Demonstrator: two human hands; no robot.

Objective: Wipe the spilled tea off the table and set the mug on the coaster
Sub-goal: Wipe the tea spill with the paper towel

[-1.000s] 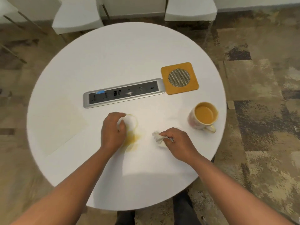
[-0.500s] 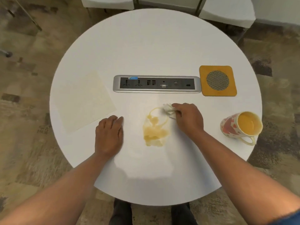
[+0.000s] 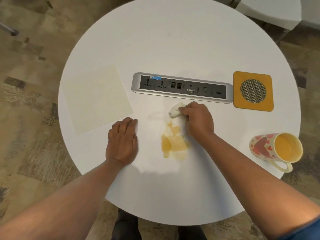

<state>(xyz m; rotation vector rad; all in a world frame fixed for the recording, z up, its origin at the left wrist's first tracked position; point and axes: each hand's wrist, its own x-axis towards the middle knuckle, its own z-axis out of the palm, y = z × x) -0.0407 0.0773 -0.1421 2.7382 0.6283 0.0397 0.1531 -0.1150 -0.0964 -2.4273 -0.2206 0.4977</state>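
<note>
A yellow-brown tea spill [image 3: 173, 142] lies on the round white table [image 3: 173, 40], near its middle. My right hand [image 3: 197, 120] presses a crumpled white tissue [image 3: 175, 110] onto the table at the spill's far edge. My left hand [image 3: 123, 139] rests flat on the table to the left of the spill, holding nothing. A mug [image 3: 275, 149] with red hearts and tea inside stands near the right edge, handle toward me. The orange square coaster [image 3: 252, 90] with a mesh disc lies beyond the mug, bare.
A silver power and data socket strip [image 3: 181, 87] is set into the table just beyond the spill. A pale cream sheet [image 3: 97, 99] lies at the left. White chairs [image 3: 270, 9] stand past the far right edge. My feet show below the near edge.
My left hand moved off the spill to rest flat at the left. My right hand carried the tissue up to the spill's far edge. The view shifted, putting the mug further right.
</note>
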